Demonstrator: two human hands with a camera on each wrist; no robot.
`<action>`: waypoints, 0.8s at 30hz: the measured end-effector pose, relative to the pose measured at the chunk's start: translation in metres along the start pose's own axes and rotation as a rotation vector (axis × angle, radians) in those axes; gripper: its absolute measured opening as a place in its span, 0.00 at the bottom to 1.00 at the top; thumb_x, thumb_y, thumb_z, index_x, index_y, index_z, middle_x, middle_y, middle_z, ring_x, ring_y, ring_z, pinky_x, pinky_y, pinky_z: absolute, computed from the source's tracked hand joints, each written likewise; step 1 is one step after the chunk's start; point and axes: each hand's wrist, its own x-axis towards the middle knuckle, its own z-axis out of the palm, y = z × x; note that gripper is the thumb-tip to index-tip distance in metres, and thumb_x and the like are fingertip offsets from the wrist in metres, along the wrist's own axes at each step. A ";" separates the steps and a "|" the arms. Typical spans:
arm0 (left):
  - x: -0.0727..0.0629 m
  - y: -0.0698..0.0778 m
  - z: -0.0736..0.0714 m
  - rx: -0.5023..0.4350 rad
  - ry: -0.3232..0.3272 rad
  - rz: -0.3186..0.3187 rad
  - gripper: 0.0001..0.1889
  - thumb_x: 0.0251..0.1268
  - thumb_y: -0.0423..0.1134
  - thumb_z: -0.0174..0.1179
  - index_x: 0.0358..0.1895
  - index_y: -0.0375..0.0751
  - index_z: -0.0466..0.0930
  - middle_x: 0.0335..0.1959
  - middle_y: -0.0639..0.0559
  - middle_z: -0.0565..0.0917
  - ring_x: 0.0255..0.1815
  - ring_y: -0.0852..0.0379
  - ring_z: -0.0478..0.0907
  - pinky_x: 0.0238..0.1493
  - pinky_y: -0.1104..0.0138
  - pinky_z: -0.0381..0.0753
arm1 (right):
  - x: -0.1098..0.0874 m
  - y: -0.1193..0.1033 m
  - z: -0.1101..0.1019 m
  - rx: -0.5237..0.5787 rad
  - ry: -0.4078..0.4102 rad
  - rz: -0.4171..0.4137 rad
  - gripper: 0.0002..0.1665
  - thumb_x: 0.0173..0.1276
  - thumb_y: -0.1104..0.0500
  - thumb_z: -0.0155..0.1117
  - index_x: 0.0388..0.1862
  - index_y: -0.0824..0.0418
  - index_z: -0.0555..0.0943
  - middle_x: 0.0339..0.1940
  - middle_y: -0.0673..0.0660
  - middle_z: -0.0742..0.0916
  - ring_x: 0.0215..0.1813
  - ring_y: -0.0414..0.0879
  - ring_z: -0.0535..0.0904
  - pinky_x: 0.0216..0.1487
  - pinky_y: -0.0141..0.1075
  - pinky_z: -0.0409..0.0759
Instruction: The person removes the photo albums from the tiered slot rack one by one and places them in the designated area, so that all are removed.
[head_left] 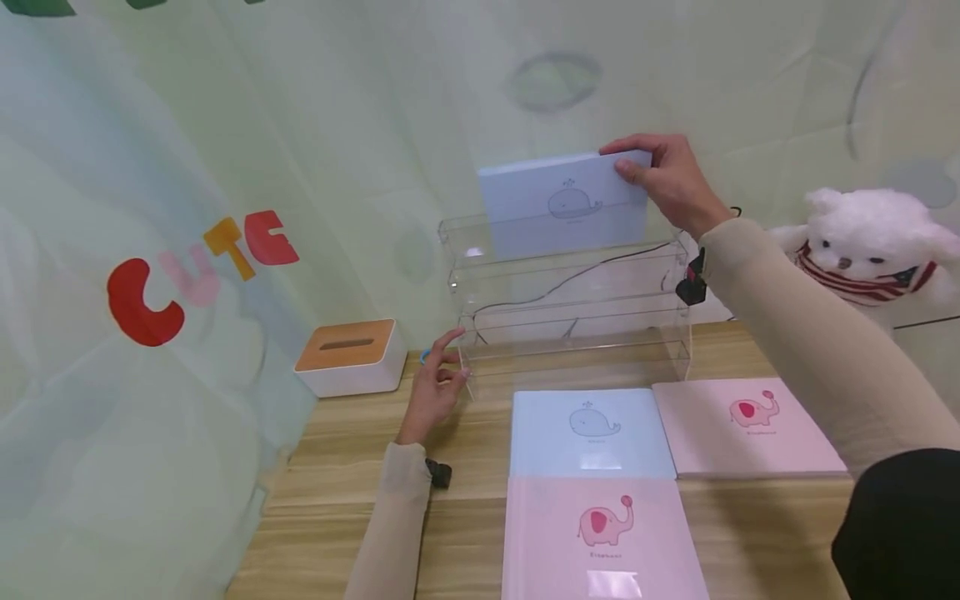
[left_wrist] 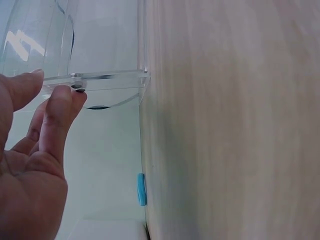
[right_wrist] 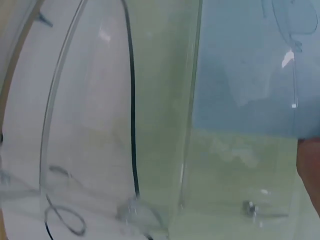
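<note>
A light blue book with a whale drawing (head_left: 567,204) stands in the top tier of a clear acrylic rack (head_left: 573,350), its lower part behind the front lip. My right hand (head_left: 671,179) grips its upper right corner, thumb on the cover and fingers behind. In the right wrist view, the blue book (right_wrist: 245,75) shows behind clear plastic, with only a bit of the hand at the edge. Down at the rack's left side, my left hand (head_left: 435,387) pinches the side panel (left_wrist: 110,76) between thumb and fingers.
On the wooden table lie another blue whale book (head_left: 592,433), a pink elephant book (head_left: 603,542) in front and a second pink book (head_left: 750,425) to the right. A tissue box (head_left: 348,358) stands left, a white teddy bear (head_left: 870,237) right. A dark cable runs behind the rack.
</note>
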 end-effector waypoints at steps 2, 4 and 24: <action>-0.001 0.002 0.000 0.002 0.003 -0.006 0.39 0.75 0.27 0.65 0.79 0.68 0.67 0.56 0.33 0.82 0.45 0.34 0.92 0.48 0.59 0.91 | 0.000 0.001 0.004 0.039 0.050 0.002 0.16 0.80 0.63 0.64 0.61 0.59 0.90 0.59 0.51 0.90 0.54 0.44 0.88 0.57 0.33 0.83; -0.002 0.004 0.000 0.002 0.003 -0.015 0.38 0.75 0.28 0.65 0.79 0.69 0.67 0.57 0.34 0.82 0.46 0.35 0.92 0.50 0.56 0.92 | 0.000 0.001 0.008 0.077 0.103 0.002 0.15 0.80 0.64 0.63 0.58 0.59 0.91 0.56 0.49 0.91 0.53 0.44 0.88 0.57 0.34 0.83; 0.002 0.009 0.001 -0.023 -0.025 -0.035 0.38 0.75 0.28 0.65 0.80 0.66 0.66 0.59 0.32 0.81 0.48 0.31 0.90 0.48 0.66 0.89 | 0.001 -0.050 -0.018 0.076 0.235 -0.071 0.15 0.78 0.68 0.62 0.52 0.59 0.93 0.48 0.45 0.92 0.52 0.42 0.89 0.57 0.31 0.83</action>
